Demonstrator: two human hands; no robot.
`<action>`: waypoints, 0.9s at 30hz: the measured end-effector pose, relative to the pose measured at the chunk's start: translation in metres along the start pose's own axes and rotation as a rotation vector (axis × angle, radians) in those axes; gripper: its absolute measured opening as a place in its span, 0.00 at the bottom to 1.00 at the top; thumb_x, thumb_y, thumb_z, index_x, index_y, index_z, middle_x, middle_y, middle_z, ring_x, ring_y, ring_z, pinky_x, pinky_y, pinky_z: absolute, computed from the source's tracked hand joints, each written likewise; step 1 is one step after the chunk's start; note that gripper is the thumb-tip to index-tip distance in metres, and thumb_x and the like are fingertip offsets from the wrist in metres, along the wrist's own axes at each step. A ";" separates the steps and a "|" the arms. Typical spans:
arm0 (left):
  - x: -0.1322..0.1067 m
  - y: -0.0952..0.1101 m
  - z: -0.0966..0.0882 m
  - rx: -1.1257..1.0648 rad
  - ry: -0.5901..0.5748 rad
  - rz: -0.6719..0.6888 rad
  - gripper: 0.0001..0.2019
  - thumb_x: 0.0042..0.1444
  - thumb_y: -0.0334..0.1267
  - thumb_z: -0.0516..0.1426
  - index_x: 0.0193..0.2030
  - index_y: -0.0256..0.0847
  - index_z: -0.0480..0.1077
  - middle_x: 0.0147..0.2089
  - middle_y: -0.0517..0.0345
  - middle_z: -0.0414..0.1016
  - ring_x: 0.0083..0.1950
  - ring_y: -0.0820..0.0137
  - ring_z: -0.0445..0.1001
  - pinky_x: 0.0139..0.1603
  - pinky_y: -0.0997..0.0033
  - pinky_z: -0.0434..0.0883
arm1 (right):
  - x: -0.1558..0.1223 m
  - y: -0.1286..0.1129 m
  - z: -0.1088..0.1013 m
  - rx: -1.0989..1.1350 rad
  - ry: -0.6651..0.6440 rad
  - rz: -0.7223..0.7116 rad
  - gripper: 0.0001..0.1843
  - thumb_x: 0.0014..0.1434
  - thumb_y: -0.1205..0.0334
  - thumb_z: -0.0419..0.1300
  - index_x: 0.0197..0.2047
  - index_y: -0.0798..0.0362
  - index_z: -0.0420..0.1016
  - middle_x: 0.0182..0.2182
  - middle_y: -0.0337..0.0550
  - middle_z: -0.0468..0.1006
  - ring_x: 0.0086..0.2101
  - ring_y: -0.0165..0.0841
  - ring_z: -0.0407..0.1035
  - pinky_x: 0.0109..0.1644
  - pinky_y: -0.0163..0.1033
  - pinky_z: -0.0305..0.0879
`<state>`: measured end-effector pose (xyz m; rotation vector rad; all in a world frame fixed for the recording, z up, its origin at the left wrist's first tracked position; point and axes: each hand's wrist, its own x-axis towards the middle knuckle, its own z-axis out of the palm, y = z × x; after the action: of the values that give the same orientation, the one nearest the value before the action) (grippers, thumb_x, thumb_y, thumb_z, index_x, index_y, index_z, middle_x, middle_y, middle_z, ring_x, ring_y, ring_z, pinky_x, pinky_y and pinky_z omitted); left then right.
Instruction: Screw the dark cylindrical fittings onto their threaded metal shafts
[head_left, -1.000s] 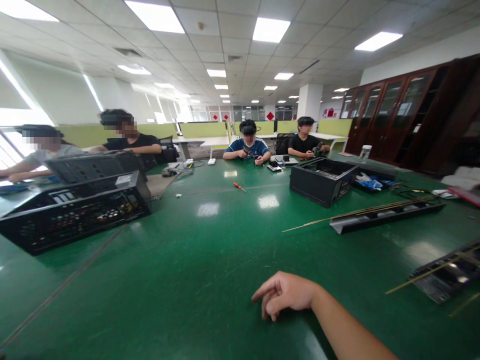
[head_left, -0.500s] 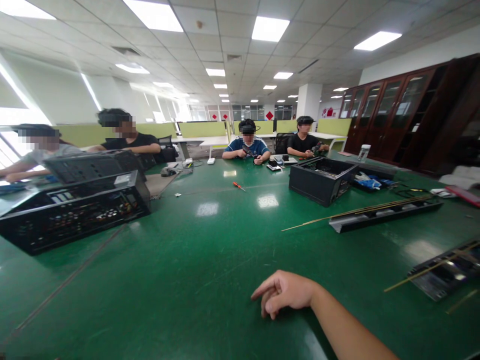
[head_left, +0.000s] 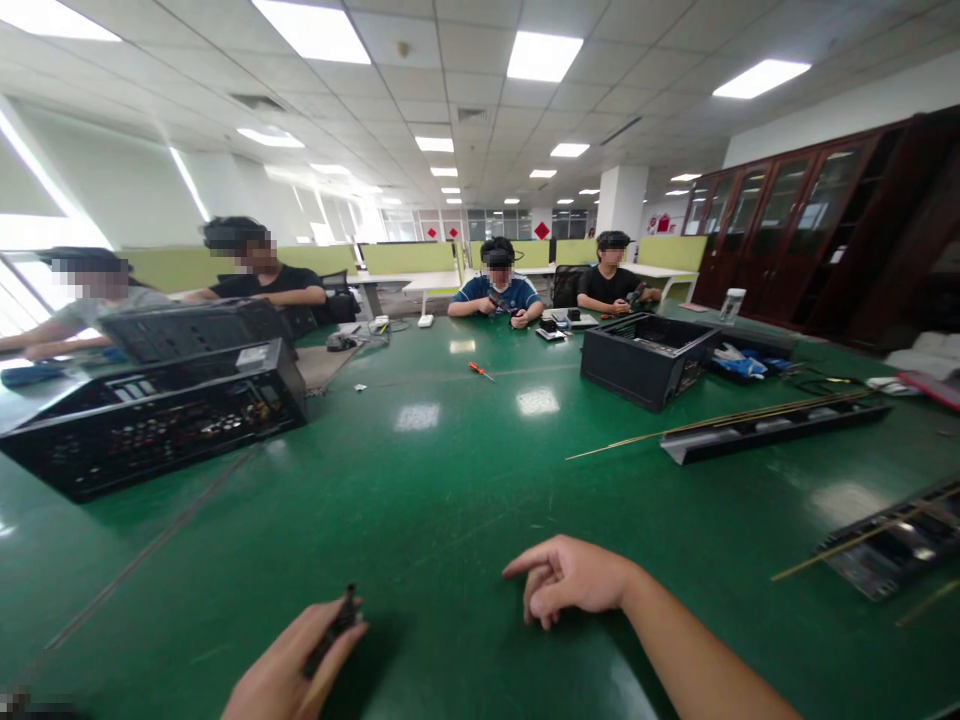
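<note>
My left hand (head_left: 289, 660) is at the lower left, just above or on the green table (head_left: 435, 500). Between thumb and fingers it grips a small black part (head_left: 334, 630) with a narrow upright tip; its kind is too blurred to make out. To the right, my right hand (head_left: 574, 582) rests on or close above the tabletop. Its index finger points left and the other fingers bend downward, with nothing visible in them. A gap of bare tabletop lies between the two hands.
Black computer cases (head_left: 157, 430) stand at the left, and an open black case (head_left: 637, 365) at the right. An orange screwdriver (head_left: 480, 371) lies mid-table. Thin brass-coloured rods (head_left: 622, 441) rest across a black metal rail (head_left: 750, 432). Several people sit across the table.
My left hand has come into view from below, holding the small black part. My right hand has hardly moved. The view has shifted slightly.
</note>
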<state>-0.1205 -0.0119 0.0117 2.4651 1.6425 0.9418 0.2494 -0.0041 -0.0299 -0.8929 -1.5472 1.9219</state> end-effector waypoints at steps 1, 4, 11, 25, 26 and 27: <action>0.010 0.021 0.009 -0.058 -0.105 0.037 0.15 0.57 0.52 0.56 0.44 0.49 0.77 0.41 0.59 0.81 0.39 0.64 0.80 0.40 0.71 0.77 | 0.001 0.000 0.001 -0.010 0.026 -0.006 0.39 0.46 0.58 0.72 0.60 0.56 0.68 0.34 0.45 0.79 0.27 0.28 0.72 0.31 0.33 0.65; 0.041 0.082 0.038 -0.162 -0.361 0.164 0.11 0.56 0.44 0.60 0.45 0.48 0.77 0.40 0.58 0.77 0.38 0.68 0.77 0.40 0.73 0.73 | 0.004 -0.001 0.008 -0.053 0.114 -0.020 0.37 0.43 0.60 0.73 0.57 0.56 0.70 0.32 0.43 0.79 0.26 0.28 0.71 0.29 0.32 0.64; 0.068 0.115 0.084 -0.319 -0.409 0.194 0.09 0.51 0.33 0.63 0.40 0.43 0.77 0.38 0.56 0.76 0.41 0.65 0.75 0.44 0.69 0.71 | 0.012 -0.001 0.017 -0.289 0.427 -0.114 0.14 0.51 0.61 0.65 0.41 0.58 0.79 0.27 0.41 0.79 0.25 0.30 0.72 0.30 0.32 0.65; 0.049 0.102 0.098 -0.293 -0.241 0.277 0.14 0.53 0.34 0.64 0.46 0.44 0.73 0.43 0.54 0.76 0.44 0.63 0.75 0.46 0.65 0.72 | 0.008 -0.010 0.021 -0.748 0.455 -0.187 0.08 0.56 0.61 0.61 0.36 0.54 0.81 0.26 0.37 0.77 0.27 0.29 0.64 0.30 0.33 0.53; 0.049 0.102 0.098 -0.316 -0.235 0.285 0.12 0.54 0.33 0.63 0.46 0.44 0.72 0.43 0.55 0.75 0.44 0.65 0.75 0.45 0.67 0.72 | 0.008 -0.010 0.021 -0.765 0.462 -0.186 0.08 0.57 0.61 0.61 0.34 0.54 0.81 0.25 0.37 0.76 0.26 0.29 0.64 0.30 0.33 0.52; 0.049 0.103 0.098 -0.344 -0.235 0.290 0.11 0.55 0.32 0.62 0.46 0.44 0.72 0.43 0.55 0.74 0.43 0.66 0.74 0.45 0.68 0.72 | 0.008 -0.010 0.021 -0.783 0.468 -0.188 0.09 0.57 0.60 0.60 0.31 0.54 0.80 0.24 0.36 0.74 0.26 0.28 0.63 0.30 0.33 0.51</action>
<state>0.0257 0.0129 -0.0097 2.4895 0.9786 0.8334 0.2280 -0.0097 -0.0184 -1.3262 -1.9900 0.8502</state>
